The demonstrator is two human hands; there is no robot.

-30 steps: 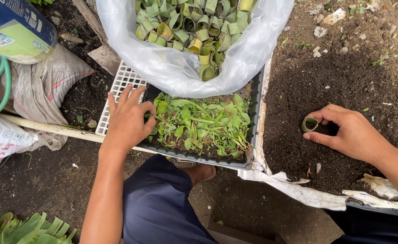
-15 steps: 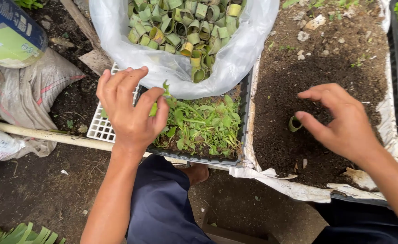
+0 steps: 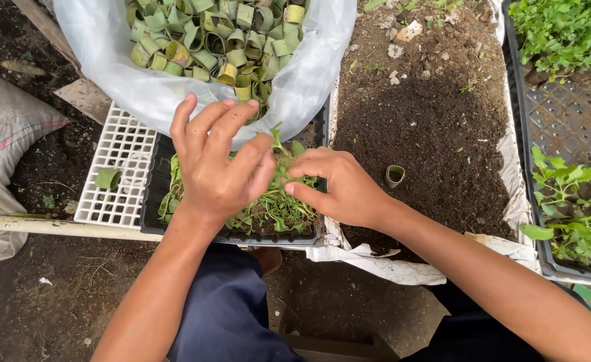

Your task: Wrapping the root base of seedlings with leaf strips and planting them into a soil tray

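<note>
My left hand (image 3: 218, 167) hovers palm down over a black tray of small green seedlings (image 3: 272, 214), fingers spread, thumb resting on the leaves. My right hand (image 3: 341, 189) has come in from the right. Its thumb and fingertips are closed on a seedling next to my left thumb. A rolled green leaf ring (image 3: 394, 175) stands alone in the dark soil bed (image 3: 430, 127), just right of my right hand. A clear plastic bag (image 3: 141, 87) holding several more leaf rings (image 3: 208, 40) lies behind the seedling tray.
A white grid tray (image 3: 118, 167) with one leaf ring on it sits left of the seedlings. A pale pole (image 3: 54, 228) runs along the front left, and a sack (image 3: 7, 134) lies at the far left. A black crate with bigger plants (image 3: 570, 201) stands on the right.
My right hand left the leaf ring standing in the soil and crossed left to the seedling tray. My left hand shifted right over the seedlings. The camera panned right.
</note>
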